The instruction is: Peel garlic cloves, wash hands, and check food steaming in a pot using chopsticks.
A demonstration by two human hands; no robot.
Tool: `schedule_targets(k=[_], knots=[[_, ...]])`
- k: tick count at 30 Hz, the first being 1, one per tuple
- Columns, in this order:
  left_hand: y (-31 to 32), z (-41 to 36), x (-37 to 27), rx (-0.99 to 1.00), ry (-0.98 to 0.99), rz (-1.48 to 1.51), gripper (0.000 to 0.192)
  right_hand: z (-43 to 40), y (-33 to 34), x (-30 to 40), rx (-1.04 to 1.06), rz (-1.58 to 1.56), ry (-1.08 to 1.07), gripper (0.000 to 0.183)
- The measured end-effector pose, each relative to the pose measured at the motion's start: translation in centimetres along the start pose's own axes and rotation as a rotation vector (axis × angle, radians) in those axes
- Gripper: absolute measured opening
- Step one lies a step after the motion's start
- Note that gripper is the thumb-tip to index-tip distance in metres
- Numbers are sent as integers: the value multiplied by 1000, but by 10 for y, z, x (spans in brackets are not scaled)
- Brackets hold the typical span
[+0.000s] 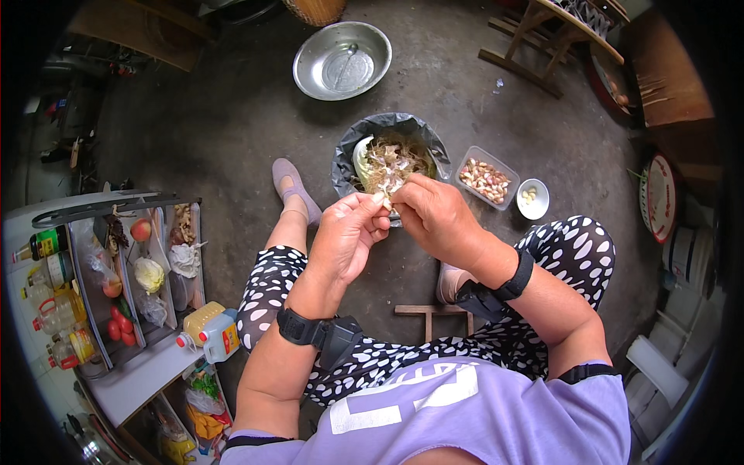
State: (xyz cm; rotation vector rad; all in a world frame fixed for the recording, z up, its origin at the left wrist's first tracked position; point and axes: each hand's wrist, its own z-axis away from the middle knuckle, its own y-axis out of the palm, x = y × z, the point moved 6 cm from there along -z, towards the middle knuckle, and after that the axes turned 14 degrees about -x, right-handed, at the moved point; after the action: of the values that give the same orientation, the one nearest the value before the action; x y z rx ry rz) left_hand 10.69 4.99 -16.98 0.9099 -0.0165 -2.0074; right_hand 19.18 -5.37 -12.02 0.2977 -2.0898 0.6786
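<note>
My left hand (352, 231) and my right hand (437, 216) meet over the near rim of a bin lined with a black plastic bag (347, 152). Between their fingertips is a small pale garlic clove (387, 203), partly hidden by the fingers. Dry garlic skins and roots (395, 157) fill the bin, with a pale cabbage leaf (361, 160) at its left side. To the right, a clear plastic box (508, 174) holds many unpeeled cloves (483, 177). Beside that box, a small white bowl (538, 210) contains several peeled cloves (529, 195).
A metal basin (308, 72) with a ladle (352, 51) in it sits on the concrete floor beyond the bin. At left stands a shelf rack (145, 360) with vegetables and bottles. Two plastic jugs (216, 334) are at its edge. A wooden stool (523, 43) is at upper right.
</note>
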Motion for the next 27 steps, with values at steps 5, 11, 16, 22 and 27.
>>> schedule_targets(k=[5,11,16,22,27], knots=[[4,2,-1,40,-32,-7,10,0,-5,-17,-99,-55,162,9],[4,3,-5,42,33,-25,13,3,-8,-24,-76,-9,273,5],[3,1,-7,6,81,-63,15,1,-5,-14,-89,-201,332,6],[7,4,-9,-2,133,-121,17,9,2,-22,9,-195,428,10],[5,4,-10,-11,145,-139,18,18,12,-34,42,-570,800,9]])
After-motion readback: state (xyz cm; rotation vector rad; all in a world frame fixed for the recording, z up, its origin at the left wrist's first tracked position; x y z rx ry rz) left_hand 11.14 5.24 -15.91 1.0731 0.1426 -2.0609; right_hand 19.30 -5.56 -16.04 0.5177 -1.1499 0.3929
